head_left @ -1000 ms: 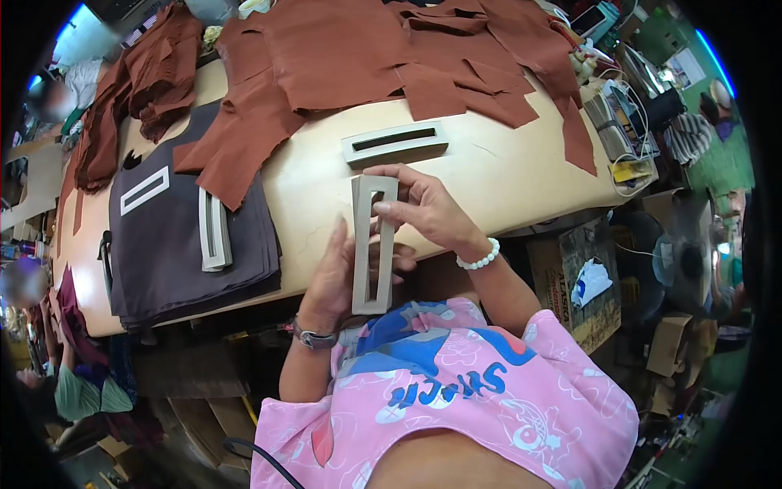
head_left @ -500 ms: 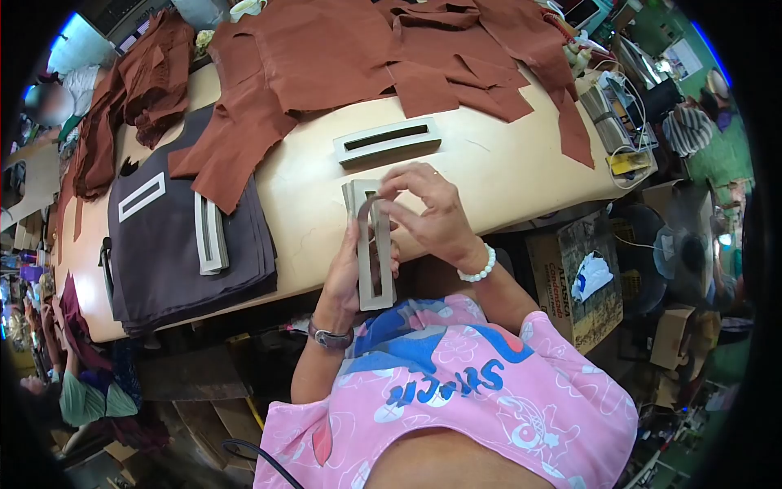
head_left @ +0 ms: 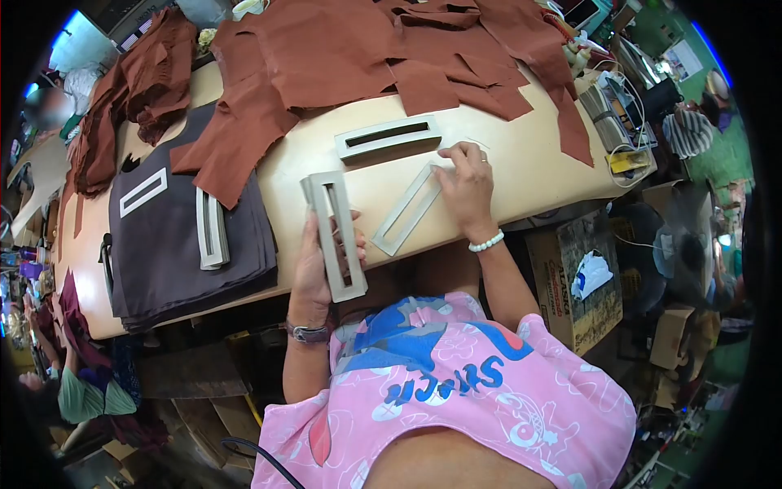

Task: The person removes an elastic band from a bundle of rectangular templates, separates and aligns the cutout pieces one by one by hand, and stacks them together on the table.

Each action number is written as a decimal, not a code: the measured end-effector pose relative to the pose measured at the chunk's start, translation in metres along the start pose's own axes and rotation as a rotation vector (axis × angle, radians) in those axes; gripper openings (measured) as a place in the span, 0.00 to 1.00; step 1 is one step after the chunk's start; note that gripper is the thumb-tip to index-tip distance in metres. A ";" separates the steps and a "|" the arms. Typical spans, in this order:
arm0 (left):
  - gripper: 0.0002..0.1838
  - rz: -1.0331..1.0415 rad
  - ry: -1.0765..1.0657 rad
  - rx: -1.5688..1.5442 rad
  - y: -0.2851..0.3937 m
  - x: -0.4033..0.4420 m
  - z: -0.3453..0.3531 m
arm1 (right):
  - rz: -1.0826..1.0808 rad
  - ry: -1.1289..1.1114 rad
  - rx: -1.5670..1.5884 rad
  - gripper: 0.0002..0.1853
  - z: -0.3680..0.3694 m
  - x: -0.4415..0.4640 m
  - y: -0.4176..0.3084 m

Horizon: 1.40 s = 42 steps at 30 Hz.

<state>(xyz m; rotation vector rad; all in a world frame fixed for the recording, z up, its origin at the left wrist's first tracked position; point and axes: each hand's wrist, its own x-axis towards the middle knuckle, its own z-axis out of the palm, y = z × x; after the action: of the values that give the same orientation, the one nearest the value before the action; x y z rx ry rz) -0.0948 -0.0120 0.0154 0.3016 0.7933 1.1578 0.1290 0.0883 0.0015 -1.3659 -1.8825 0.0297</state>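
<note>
"Grey, flat, slotted pieces. What's in the left hand (head_left: 305, 265)?"

"Stack of frames (head_left: 327, 236), long and narrow, several layers thick. Grip closed around it: thumb along the left edge, fingertips showing on the right. Slot faces up at the camera; lower end points toward the wearer's lap."

"Right hand (head_left: 471, 183)?"

"Narrow pinch, thumb and fingers at the far end of a single frame (head_left: 402, 203). That one slants over the table (head_left: 529, 163), near end toward the held stack, well apart from it. Whether it touches the tabletop, cannot tell."

"Anything close by?"

"Second stack (head_left: 393, 145), lying crosswise on the pale tabletop, just beyond the right fingertips. Contact with them unclear."

"Left part of the table?"

"Dark cloth (head_left: 163, 261), many layers, edges fanned. On it, one pale frame (head_left: 145, 199) by itself, and near that a small stack (head_left: 220, 236), upper end partly under brown cloth (head_left: 334, 57)."

"Extent of the brown?"

"Across the far side. Overlapping pieces, some folded."

"Wrists?"

"Watch (head_left: 309, 334) on the left, pale bead bracelet (head_left: 487, 242) on the right."
</note>
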 end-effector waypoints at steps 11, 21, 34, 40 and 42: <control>0.29 -0.052 -0.033 0.009 -0.021 0.012 0.019 | -0.229 -0.184 0.380 0.17 -0.004 0.009 -0.069; 0.32 0.000 0.043 0.042 -0.014 0.004 0.006 | 0.405 -0.083 0.991 0.06 -0.021 0.016 -0.019; 0.33 -0.111 -0.064 0.013 -0.017 0.008 0.007 | 0.028 -0.102 0.357 0.15 -0.016 0.000 -0.030; 0.29 -0.137 -0.077 0.071 -0.026 0.007 0.024 | -0.108 -0.178 0.506 0.14 -0.012 -0.006 -0.066; 0.29 -0.130 -0.069 0.073 -0.028 0.008 0.023 | -0.124 -0.157 0.502 0.12 -0.015 -0.005 -0.066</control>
<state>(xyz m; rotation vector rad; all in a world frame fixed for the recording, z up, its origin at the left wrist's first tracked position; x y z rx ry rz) -0.0579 -0.0119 0.0111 0.3436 0.7845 0.9929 0.0865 0.0506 0.0379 -0.9229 -1.9132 0.5240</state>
